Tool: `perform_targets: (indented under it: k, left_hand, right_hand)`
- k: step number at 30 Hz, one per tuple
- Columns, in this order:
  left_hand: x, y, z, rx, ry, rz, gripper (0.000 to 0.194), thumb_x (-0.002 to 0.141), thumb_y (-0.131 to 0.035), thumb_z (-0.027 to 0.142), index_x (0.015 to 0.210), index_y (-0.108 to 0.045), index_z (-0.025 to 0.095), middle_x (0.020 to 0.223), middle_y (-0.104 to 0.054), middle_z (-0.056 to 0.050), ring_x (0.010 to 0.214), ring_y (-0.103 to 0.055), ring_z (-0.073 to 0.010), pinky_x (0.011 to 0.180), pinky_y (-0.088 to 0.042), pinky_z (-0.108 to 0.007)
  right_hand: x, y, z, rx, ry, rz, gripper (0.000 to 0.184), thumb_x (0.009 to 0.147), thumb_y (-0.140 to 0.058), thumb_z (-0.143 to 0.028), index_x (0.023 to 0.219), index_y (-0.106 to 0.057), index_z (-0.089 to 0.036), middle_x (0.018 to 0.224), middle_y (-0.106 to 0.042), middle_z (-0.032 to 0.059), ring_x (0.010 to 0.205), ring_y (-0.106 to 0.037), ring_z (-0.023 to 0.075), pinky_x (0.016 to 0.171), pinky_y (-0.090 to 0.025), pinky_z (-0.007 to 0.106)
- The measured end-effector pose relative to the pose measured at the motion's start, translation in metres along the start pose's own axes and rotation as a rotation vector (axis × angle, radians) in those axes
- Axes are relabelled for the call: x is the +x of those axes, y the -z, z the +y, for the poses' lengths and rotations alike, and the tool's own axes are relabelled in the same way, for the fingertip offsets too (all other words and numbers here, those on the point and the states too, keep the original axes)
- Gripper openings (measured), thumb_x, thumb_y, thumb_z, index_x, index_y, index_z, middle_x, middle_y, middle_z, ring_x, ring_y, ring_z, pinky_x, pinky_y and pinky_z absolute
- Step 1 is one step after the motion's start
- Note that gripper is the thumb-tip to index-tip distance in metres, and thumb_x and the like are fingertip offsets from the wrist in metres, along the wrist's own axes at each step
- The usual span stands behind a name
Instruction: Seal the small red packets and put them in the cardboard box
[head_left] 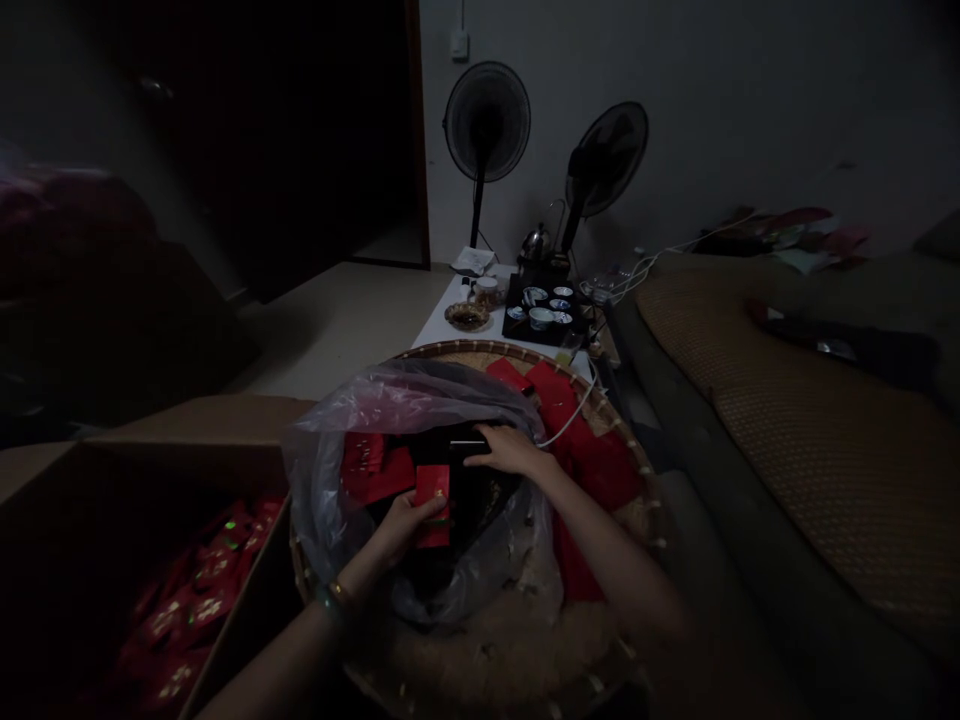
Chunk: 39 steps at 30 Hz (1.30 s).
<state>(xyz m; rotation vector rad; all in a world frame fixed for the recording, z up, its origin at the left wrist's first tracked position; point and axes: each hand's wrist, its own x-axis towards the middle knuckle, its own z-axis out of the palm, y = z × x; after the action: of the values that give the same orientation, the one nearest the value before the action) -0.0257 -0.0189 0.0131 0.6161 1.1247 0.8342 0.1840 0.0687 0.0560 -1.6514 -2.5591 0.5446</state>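
Left hand [400, 527]: closed on a red packet [433, 485], between thumb and fingers, above the dark contents [472, 505] of a clear plastic bag [316, 475]. Right hand [505, 450]: over the same bag, with curved fingers at a thin bright strip [465, 443]; impossible to tell whether gripped. Under the bag: round woven tray [480, 660], with further red items [555, 395] at right. Left of the tray: cardboard box [202, 417] of red packages [210, 570].

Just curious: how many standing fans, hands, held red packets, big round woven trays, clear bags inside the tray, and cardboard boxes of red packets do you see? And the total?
Standing fans: 2
Hands: 2 (left hand, right hand)
Held red packet: 1
Big woven tray: 1
Clear bag: 1
Cardboard box: 1
Total: 8
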Motion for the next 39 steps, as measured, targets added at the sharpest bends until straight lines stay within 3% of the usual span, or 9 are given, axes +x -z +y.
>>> perform_targets:
  k: [5,12,19,32,39]
  left_hand:
    - [0.003,-0.007,0.003,0.011,-0.036,-0.024,0.045,0.046,-0.084,0.036,0.077,-0.064,0.010,0.065,-0.068,-0.004,0.053,-0.062,-0.0135,0.054,-0.048,-0.024]
    - [0.023,-0.034,0.007,-0.019,-0.115,0.044,0.053,0.043,-0.085,0.039,0.082,-0.065,0.009,0.067,-0.069,-0.005,0.054,-0.063,-0.0148,0.056,-0.049,-0.025]
    - [0.032,-0.051,-0.001,-0.016,-0.123,-0.013,0.049,0.046,-0.083,0.040,0.080,-0.065,0.010,0.066,-0.068,-0.004,0.055,-0.063,-0.0140,0.058,-0.050,-0.026]
    - [0.039,-0.042,-0.007,0.071,-0.100,-0.042,0.046,0.040,-0.086,0.031,0.076,-0.066,0.010,0.064,-0.067,-0.001,0.054,-0.059,-0.0117,0.059,-0.046,-0.024]
    - [0.040,-0.037,-0.008,0.096,-0.082,-0.088,0.044,0.040,-0.086,0.032,0.074,-0.067,0.011,0.063,-0.067,-0.001,0.054,-0.059,-0.0123,0.058,-0.046,-0.024]
  right_hand:
    - [-0.003,0.010,0.000,-0.013,0.036,0.040,0.073,0.070,-0.048,-0.073,0.117,-0.052,-0.018,0.110,-0.060,0.0133,0.097,-0.059,0.0259,0.076,-0.041,0.030]
    - [-0.007,0.014,-0.003,-0.007,0.079,0.064,0.057,0.078,-0.040,-0.069,0.098,-0.060,-0.019,0.097,-0.064,0.0083,0.089,-0.060,0.0213,0.068,-0.038,0.026]
    - [-0.008,0.011,-0.004,0.045,0.091,0.089,0.051,0.073,-0.049,-0.069,0.087,-0.067,-0.023,0.087,-0.069,0.0029,0.081,-0.062,0.0191,0.059,-0.034,0.024]
    - [-0.003,0.001,-0.004,0.043,0.052,0.095,0.049,0.073,-0.050,-0.068,0.089,-0.070,-0.026,0.087,-0.071,0.0029,0.083,-0.064,0.0192,0.064,-0.039,0.024]
    - [-0.007,0.010,0.002,0.086,0.057,0.115,0.051,0.071,-0.054,-0.067,0.094,-0.068,-0.024,0.093,-0.070,0.0038,0.087,-0.063,0.0200,0.068,-0.040,0.025]
